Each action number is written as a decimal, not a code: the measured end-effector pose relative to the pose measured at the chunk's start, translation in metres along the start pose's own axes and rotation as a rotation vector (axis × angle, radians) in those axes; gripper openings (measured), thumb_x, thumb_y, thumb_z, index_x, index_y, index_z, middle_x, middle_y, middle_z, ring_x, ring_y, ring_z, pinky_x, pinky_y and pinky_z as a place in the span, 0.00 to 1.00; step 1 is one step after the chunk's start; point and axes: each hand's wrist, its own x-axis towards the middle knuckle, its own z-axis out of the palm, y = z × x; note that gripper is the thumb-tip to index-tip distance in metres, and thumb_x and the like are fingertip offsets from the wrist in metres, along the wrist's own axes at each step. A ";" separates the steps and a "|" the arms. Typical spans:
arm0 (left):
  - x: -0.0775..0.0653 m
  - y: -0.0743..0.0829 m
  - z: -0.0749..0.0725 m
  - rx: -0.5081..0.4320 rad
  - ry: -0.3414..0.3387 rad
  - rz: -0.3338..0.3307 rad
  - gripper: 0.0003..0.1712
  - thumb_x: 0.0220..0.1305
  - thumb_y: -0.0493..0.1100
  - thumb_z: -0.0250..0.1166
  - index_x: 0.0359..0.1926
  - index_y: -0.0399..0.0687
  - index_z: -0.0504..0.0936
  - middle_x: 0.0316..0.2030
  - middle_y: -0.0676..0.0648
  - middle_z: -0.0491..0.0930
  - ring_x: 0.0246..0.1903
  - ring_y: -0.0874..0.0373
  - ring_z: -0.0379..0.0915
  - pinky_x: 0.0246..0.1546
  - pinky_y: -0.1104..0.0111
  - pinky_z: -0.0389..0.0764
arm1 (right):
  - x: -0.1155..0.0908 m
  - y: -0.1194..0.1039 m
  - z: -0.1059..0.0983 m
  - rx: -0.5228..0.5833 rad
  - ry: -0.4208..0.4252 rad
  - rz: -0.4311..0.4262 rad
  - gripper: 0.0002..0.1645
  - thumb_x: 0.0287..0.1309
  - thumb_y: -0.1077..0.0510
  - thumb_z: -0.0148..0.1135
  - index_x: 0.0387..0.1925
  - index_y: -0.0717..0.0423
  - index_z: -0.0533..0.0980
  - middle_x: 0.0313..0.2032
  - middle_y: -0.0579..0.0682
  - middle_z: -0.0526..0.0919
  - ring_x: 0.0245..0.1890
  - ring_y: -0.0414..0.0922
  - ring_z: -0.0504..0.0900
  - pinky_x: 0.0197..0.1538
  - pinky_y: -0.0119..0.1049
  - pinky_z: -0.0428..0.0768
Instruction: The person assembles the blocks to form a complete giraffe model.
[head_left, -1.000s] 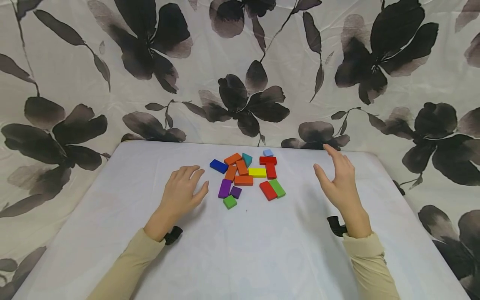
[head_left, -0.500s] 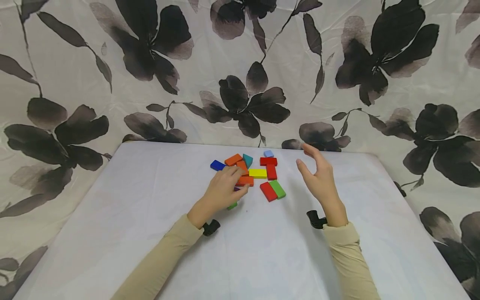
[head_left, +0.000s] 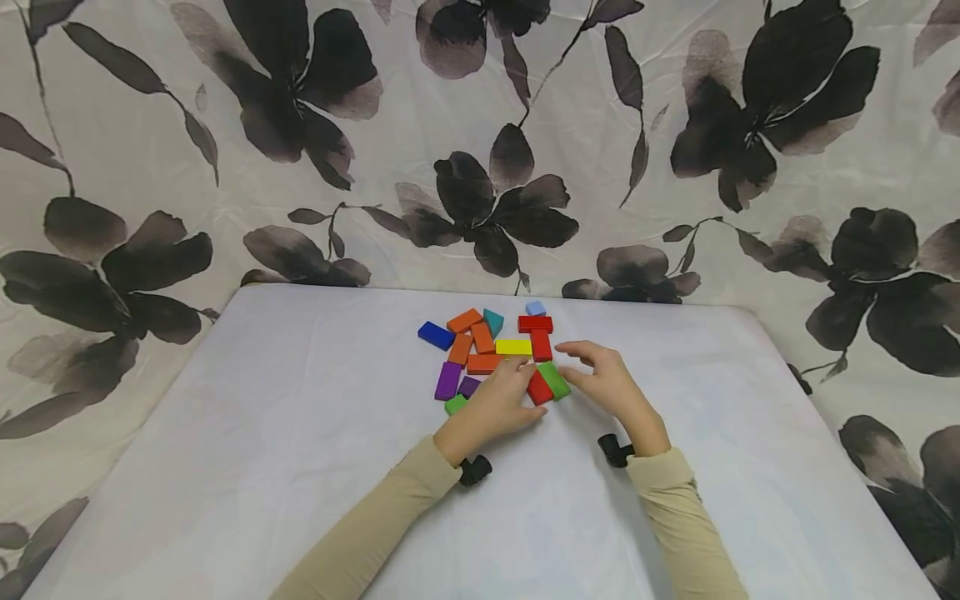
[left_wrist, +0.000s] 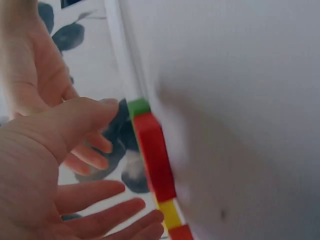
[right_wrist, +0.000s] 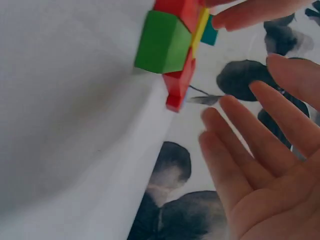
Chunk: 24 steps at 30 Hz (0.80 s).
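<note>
A red block (head_left: 539,389) and a green block (head_left: 554,380) lie side by side on the white table, long sides together. My left hand (head_left: 498,402) is at the red block's left, covering part of it in the head view. On the other side, my right hand (head_left: 611,385) has its fingers pointing toward the green block. The left wrist view shows the left fingers (left_wrist: 102,215) spread and loosely straight beside the red block, nothing in them. Likewise, the right fingers (right_wrist: 245,135) are extended and hold nothing in the right wrist view.
Behind the pair lie a yellow block (head_left: 513,347), two more red blocks (head_left: 541,345) and a light blue block (head_left: 536,308). Several orange blocks (head_left: 465,320), a teal triangle (head_left: 492,322), a dark blue block (head_left: 436,335), purple blocks (head_left: 447,381) and another green block (head_left: 454,405) are leftward. Floral cloth (head_left: 420,108) hangs behind.
My left hand has moved right, past the orange and purple blocks, to the red block. The right hand has come left and lower toward the green block. The blocks stay in place.
</note>
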 end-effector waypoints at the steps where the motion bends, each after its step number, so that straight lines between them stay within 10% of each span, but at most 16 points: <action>1: 0.000 0.001 0.002 -0.005 -0.007 -0.009 0.40 0.61 0.53 0.71 0.67 0.37 0.71 0.67 0.36 0.66 0.67 0.44 0.62 0.60 0.54 0.72 | 0.000 0.001 0.002 -0.007 -0.024 0.008 0.23 0.63 0.62 0.63 0.59 0.63 0.76 0.58 0.61 0.78 0.58 0.60 0.76 0.61 0.55 0.72; 24: 0.000 0.008 0.008 0.045 0.021 -0.001 0.09 0.61 0.39 0.72 0.34 0.36 0.87 0.60 0.34 0.74 0.57 0.44 0.75 0.48 0.63 0.81 | 0.004 0.005 0.020 -0.074 -0.091 0.184 0.18 0.56 0.66 0.70 0.50 0.63 0.83 0.47 0.58 0.80 0.44 0.53 0.77 0.48 0.44 0.80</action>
